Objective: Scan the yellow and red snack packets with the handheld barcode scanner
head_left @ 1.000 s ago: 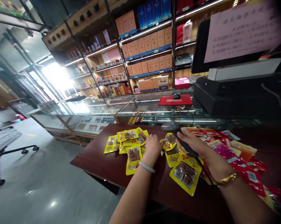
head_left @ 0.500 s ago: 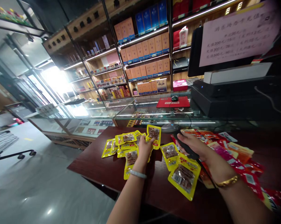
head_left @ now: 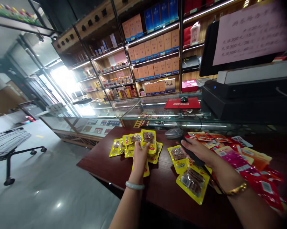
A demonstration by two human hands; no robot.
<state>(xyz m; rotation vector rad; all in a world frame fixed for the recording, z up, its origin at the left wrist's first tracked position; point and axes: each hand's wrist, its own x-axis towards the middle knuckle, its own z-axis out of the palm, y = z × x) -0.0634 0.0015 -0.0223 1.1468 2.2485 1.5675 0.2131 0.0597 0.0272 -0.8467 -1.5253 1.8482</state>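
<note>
My left hand [head_left: 140, 156] is closed on a yellow snack packet [head_left: 148, 137] with a clear window showing brown food. It is over a loose pile of similar yellow packets [head_left: 116, 147] on the dark red-brown table [head_left: 157, 187]. My right hand [head_left: 199, 149] is wrapped round the black handle of a barcode scanner [head_left: 174, 134], its head pointing left and its cable trailing back under my forearm. Below the scanner lie more yellow packets [head_left: 193, 182], overlapping each other. Red, orange and purple packets [head_left: 239, 159] are heaped beside and beyond my right forearm.
A glass display counter [head_left: 131, 111] runs behind the table, with a red mat [head_left: 174, 103] and a mouse [head_left: 184, 99] on it. A monitor bearing a pink handwritten sign [head_left: 250, 38] stands at right. Boxed goods fill the shelves. A shopping cart [head_left: 10, 143] stands at left.
My left hand has moved left with the yellow packet, from the pile's right side to over its middle. The scanner's head now shows clear of the packets. The view has shifted slightly.
</note>
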